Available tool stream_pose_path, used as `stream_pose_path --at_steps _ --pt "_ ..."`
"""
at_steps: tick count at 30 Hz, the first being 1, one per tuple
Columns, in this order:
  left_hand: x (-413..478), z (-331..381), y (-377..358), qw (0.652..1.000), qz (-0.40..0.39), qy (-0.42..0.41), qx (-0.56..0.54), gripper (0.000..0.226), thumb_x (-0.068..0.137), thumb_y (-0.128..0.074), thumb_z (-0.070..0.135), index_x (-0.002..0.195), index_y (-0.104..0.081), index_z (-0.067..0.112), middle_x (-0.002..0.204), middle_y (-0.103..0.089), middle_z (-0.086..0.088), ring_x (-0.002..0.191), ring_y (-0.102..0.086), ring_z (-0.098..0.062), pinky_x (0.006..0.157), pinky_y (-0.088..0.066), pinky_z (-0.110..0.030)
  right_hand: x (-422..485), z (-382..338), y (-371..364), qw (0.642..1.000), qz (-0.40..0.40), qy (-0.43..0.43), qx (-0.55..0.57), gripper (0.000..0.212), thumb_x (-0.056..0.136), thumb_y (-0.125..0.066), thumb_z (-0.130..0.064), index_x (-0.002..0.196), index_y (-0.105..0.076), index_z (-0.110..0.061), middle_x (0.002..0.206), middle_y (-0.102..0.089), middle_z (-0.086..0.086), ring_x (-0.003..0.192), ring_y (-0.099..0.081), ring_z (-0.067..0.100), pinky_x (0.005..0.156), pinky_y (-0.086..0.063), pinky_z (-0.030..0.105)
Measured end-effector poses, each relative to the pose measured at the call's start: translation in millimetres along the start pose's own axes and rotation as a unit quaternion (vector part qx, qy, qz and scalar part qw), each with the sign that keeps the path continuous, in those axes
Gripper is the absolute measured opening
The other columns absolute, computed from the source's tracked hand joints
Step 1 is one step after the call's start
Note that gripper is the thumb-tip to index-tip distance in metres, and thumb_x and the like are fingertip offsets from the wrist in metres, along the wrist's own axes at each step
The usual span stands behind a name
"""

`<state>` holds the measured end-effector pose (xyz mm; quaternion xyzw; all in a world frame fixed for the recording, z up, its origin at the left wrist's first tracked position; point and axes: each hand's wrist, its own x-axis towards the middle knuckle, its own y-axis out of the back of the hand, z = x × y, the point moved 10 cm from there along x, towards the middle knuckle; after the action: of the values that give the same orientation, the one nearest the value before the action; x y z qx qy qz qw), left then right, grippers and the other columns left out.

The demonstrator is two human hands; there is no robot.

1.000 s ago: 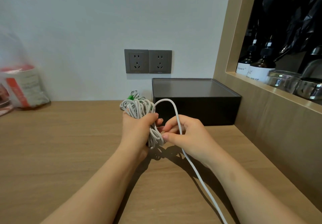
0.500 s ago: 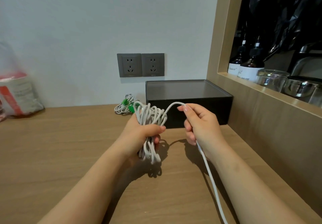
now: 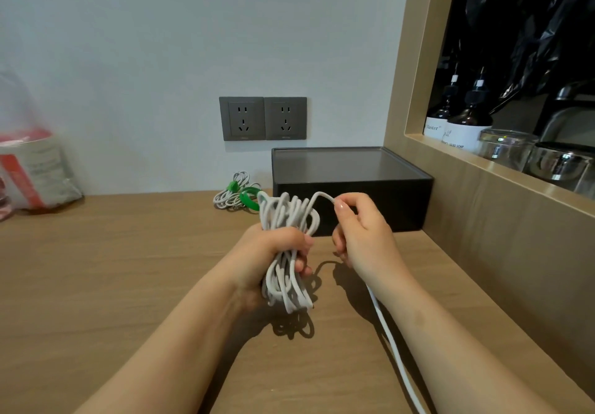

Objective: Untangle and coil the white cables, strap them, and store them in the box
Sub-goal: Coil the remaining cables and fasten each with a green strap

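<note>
Pale wood counter (image 3: 112, 268) meets a plain light wall, with a wooden side panel (image 3: 499, 236) closing it off on the right. At the far left, against the wall, sits a blurred plastic bag (image 3: 35, 172) with red and white packaging inside. Further along, two dark grey wall sockets (image 3: 262, 118) sit side by side above the counter. Below them, near the wall, lies a small coiled cable (image 3: 230, 193) bound with a green strap (image 3: 232, 185). A second green loop (image 3: 249, 199) shows just beside it, and what it belongs to cannot be told.

Toward the middle, the left hand (image 3: 273, 252) is clenched round the waist of a bundle of white cable (image 3: 289, 214), holding it upright above the counter. Loops stick out above the fist and below it, and the bundle's shadow falls on the wood underneath. From the top of the bundle a strand (image 3: 322, 195) arcs over to the right hand (image 3: 363, 236), which pinches it at the fingertips, the other fingers curled. The loose tail (image 3: 396, 359) comes out under that wrist and runs off the lower edge of the view.

Behind both hands stands the black box (image 3: 351, 175), lid on, set against the wall and the side panel. At the far right a recessed shelf (image 3: 483, 166) holds dark pump bottles (image 3: 467, 123) with white labels and glass jars (image 3: 507, 147).
</note>
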<state>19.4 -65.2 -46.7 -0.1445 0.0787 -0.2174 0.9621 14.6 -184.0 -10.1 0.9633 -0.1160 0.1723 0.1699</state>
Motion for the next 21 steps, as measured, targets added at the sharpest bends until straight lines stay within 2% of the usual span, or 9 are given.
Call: stream_pose_path --at_steps 2,5,8,10,12,15,17,19,21 --pt "1.4 2.1 4.4 0.999 0.015 -0.004 -0.049 0.008 0.059 -0.06 0.002 0.058 -0.053 0.005 0.042 -0.045 -0.005 0.038 -0.046 -0.014 0.045 -0.049 -0.021 -0.7 3.8 -3.0 0.998 -0.012 -0.034 0.046 0.007 0.098 -0.04 -0.025 0.097 -0.046 -0.022 0.066 -0.053 0.002 0.044 -0.044 0.004 0.042 -0.036 0.015" --pt "5.7 0.4 14.8 0.991 0.04 0.004 -0.13 0.015 0.059 -0.061 0.007 0.047 -0.052 0.009 0.041 -0.045 -0.002 0.042 -0.045 -0.013 0.048 -0.05 -0.021 -4.2 3.7 -9.5 0.996 -0.044 -0.061 0.055 0.003 0.093 -0.051 -0.02 0.094 -0.051 -0.017 0.077 -0.059 0.008 0.046 -0.054 0.009 0.046 -0.046 0.019" --pt "8.8 -1.9 29.1 0.984 0.079 0.006 -0.16 0.02 0.068 -0.059 0.007 0.05 -0.053 0.008 0.042 -0.047 -0.003 0.04 -0.049 -0.014 0.048 -0.052 -0.02 -15.3 4.1 -30.3 0.973 -0.138 -0.118 0.146 0.01 0.092 -0.053 -0.011 0.102 -0.057 -0.014 0.087 -0.06 0.012 0.053 -0.061 0.016 0.051 -0.054 0.027" --pt "9.5 -3.0 34.3 0.984 0.098 0.004 -0.146 0.02 0.077 -0.057 0.004 0.057 -0.053 0.007 0.045 -0.049 -0.004 0.04 -0.052 -0.015 0.045 -0.05 -0.021 -20.7 6.1 -38.0 0.957 -0.171 -0.148 0.184 0.019 0.095 -0.048 -0.011 0.109 -0.057 -0.018 0.084 -0.06 0.01 0.049 -0.056 0.014 0.045 -0.05 0.023" --pt "9.9 -1.6 35.3 0.986 0.112 -0.011 -0.123 0.012 0.081 -0.057 0.001 0.069 -0.056 0.004 0.051 -0.053 -0.007 0.044 -0.054 -0.015 0.047 -0.051 -0.022 -16.3 14.4 -30.1 0.974 -0.132 -0.142 0.113 0.025 0.097 -0.044 -0.016 0.117 -0.057 -0.024 0.074 -0.058 0.004 0.045 -0.048 0.007 0.041 -0.039 0.017" --pt "10.9 0.0 32.2 0.99 0.119 -0.027 -0.069 0.008 0.081 -0.06 -0.002 0.088 -0.062 0.0 0.061 -0.061 -0.008 0.051 -0.06 -0.015 0.051 -0.054 -0.023 -8.0 6.7 -16.7 0.993 -0.064 -0.033 -0.096 0.029 0.098 -0.041 -0.022 0.125 -0.049 -0.028 0.074 -0.057 -0.006 0.06 -0.051 0.004 0.05 -0.037 0.012" --pt "11.0 -0.6 32.7 0.99 0.124 -0.03 -0.053 0.017 0.08 -0.062 0.0 0.097 -0.063 0.0 0.065 -0.063 -0.007 0.052 -0.061 -0.013 0.05 -0.054 -0.023 -8.8 -0.2 -14.7 0.989 -0.041 0.012 -0.143 0.018 0.098 -0.042 -0.024 0.114 -0.044 -0.031 0.079 -0.058 -0.007 0.072 -0.057 0.007 0.058 -0.042 0.013" --pt "10.3 -0.2 33.8 0.99 0.128 -0.033 -0.044 0.018 0.08 -0.062 0.001 0.098 -0.064 0.0 0.069 -0.063 -0.008 0.055 -0.06 -0.013 0.052 -0.053 -0.025 -10.5 -8.0 -14.1 0.984 -0.028 0.046 -0.168 0.009 0.097 -0.043 -0.024 0.101 -0.041 -0.032 0.08 -0.059 -0.006 0.076 -0.059 0.008 0.062 -0.048 0.017" --pt "10.4 -1.3 35.3 0.991 0.128 -0.033 -0.036 0.018 0.079 -0.063 0.001 0.097 -0.065 0.0 0.068 -0.061 -0.007 0.055 -0.059 -0.015 0.057 -0.052 -0.029 -11.3 -13.4 -15.2 0.977 -0.025 0.08 -0.197 0.007 0.097 -0.044 -0.025 0.098 -0.045 -0.031 0.082 -0.059 -0.008 0.077 -0.059 0.008 0.067 -0.051 0.023"
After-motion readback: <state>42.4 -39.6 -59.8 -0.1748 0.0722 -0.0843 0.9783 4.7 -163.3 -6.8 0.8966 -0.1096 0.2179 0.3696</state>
